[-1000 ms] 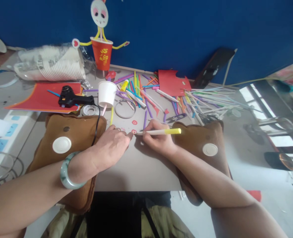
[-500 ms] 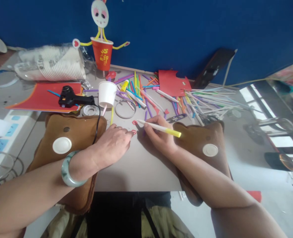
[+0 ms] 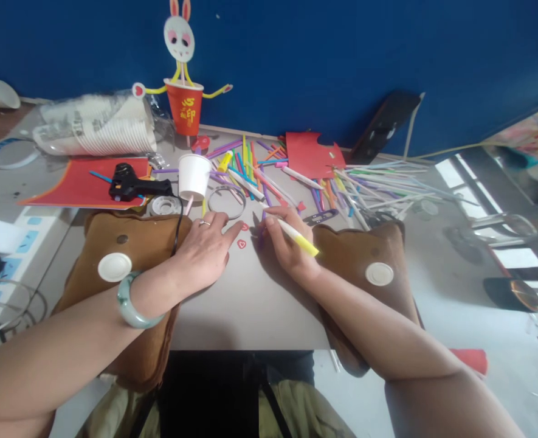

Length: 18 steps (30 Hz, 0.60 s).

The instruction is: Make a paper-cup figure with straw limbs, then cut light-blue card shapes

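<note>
My right hand (image 3: 291, 243) is closed around a marker (image 3: 306, 245) with a white barrel and a yellow end, its tip toward the back left. Two small red-and-white paper pieces lie on the table between my hands. The nearer one, a heart cutout (image 3: 241, 244), lies flat in full view. The farther cutout (image 3: 245, 227) sits just at a fingertip of my left hand (image 3: 205, 249), and I cannot tell whether they touch. My left hand rests palm down with its fingers apart, holding nothing.
Behind my hands stand a white paper cup (image 3: 194, 176), a rabbit figure in a red cup (image 3: 185, 106) and a black glue gun (image 3: 134, 184). A tape roll (image 3: 227, 202) and several coloured sticks lie nearby. Brown cushions (image 3: 134, 234) flank the work spot.
My left hand has drawn back slightly, its finger moving from the nearer cutout toward the farther one. The marker tip has lifted away from the cutouts, still in my right hand.
</note>
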Motion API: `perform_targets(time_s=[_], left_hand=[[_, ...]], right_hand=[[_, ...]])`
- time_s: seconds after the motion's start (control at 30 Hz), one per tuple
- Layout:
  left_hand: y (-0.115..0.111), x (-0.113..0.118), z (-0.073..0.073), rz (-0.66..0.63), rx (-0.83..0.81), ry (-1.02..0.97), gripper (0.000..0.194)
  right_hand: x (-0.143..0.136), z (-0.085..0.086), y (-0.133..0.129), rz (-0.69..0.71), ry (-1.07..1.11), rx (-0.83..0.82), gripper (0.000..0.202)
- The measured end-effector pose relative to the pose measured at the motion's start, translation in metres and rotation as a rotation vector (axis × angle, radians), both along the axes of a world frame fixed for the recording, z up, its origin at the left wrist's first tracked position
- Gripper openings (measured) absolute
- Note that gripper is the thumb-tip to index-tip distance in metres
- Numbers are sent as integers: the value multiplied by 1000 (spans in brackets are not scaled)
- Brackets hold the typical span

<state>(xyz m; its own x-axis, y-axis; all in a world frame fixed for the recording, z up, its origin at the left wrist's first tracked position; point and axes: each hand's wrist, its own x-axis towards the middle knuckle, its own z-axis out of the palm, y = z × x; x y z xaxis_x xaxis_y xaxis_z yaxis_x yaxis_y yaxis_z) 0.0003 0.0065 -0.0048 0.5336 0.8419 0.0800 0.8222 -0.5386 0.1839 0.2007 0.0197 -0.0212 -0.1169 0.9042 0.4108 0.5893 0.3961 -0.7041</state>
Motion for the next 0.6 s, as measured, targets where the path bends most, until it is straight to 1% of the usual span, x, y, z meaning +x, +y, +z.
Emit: perform_targets(time_s=[0.1,0.17,0.37,0.47,0.6], left_hand=[[0,4,-5,27,33,63,47],[1,5,-7,34,45,80,47],[-2,2,-5,-5,36,49,45],[-3,1,-3,-34,13,23,45],[-2,0,-1,-52,-29,15,40]], right_hand=[[0,-1,2,11,-28,49,20],[0,-1,2,19,-18,52,23],[1,2,-1,26,56,-29,36],[1,2,-3,31,71,-37,37],[0,-4,-3,123,26,-19,32]])
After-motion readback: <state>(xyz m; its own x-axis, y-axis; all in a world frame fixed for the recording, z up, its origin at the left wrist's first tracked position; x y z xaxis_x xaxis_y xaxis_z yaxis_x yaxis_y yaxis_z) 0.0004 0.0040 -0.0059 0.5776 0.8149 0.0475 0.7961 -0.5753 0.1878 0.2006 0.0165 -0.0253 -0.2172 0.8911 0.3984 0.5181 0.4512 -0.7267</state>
